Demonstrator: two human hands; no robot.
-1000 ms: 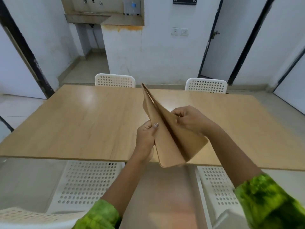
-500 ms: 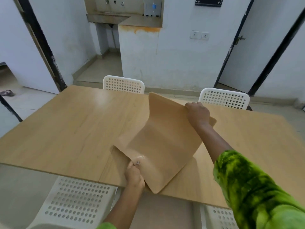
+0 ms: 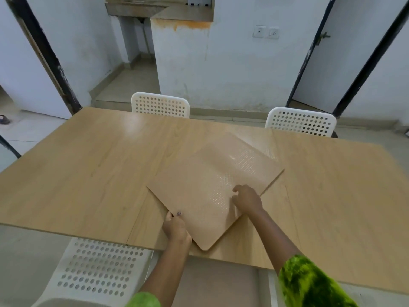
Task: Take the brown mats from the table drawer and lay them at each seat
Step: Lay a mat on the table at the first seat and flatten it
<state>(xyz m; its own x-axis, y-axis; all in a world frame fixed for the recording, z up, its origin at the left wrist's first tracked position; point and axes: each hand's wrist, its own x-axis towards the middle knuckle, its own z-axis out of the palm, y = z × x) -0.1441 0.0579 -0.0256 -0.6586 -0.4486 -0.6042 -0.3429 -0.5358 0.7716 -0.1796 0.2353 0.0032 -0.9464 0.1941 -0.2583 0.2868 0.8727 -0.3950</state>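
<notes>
Head view looks down on a long pale wooden table [image 3: 77, 173], bare of everything but the work in hand, with four white perforated plastic chairs around it: two tucked in at the far edge [image 3: 160, 105] [image 3: 301, 122] and two at the near edge, one at lower left [image 3: 95, 269] and one barely showing at lower right. On the tabletop, just ahead of the person, lies the stack of thin brown rectangular mats [image 3: 212, 187], flat but skewed, its long axis running from the near corner by the table edge up and away toward the far right chair. A second edge shows under the top sheet along the right side, so more than one mat appears to be there; how many cannot be told. The left hand [image 3: 176, 227] pinches the stack's near-left edge, thumb on top and fingers under. The right hand [image 3: 246, 199] rests on the top mat toward its right side, fingers curled and pressing down rather than gripping. Both hands reach the mats equally well; the left sits nearer the corner that overhangs toward the person. No mat yet lies squared to any seat, so the laying seems barely begun. Nothing stands in the way across the table; the far seats demand a long reach. A smooth sheet may slide off its fellows if lifted carelessly.
</notes>
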